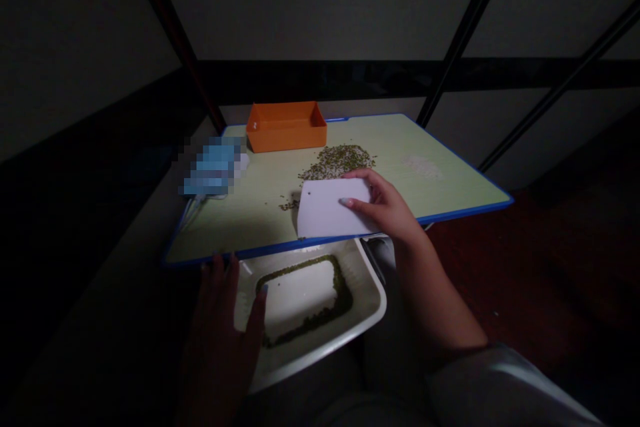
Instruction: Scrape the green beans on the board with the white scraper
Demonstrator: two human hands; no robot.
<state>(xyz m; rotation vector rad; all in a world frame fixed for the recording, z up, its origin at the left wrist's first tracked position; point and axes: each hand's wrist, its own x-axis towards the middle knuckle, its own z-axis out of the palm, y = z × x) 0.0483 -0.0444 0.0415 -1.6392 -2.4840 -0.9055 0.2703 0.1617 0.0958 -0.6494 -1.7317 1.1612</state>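
Observation:
My right hand (383, 203) grips a white flat board (333, 210), thumb on its near face and fingers behind its top edge. The board stands tilted at the table's near edge. Just beyond it spreads a loose pile of small green beans, like mung beans (343, 159), with a few strays left of the board. Below the edge is a white plastic basin (377, 303), where more green beans line the floor's border. My dim left hand (225, 320) clasps the basin's left side, its thumb reaching inside; part of its grip is hidden in shadow.
An orange open box (287, 140) stands at the back left of the pale green, blue-edged table (400, 137). A pixelated blue object (215, 163) with a cable lies at the left. Whitish grains (424, 165) form a thin patch at the right. Wall panels rise behind.

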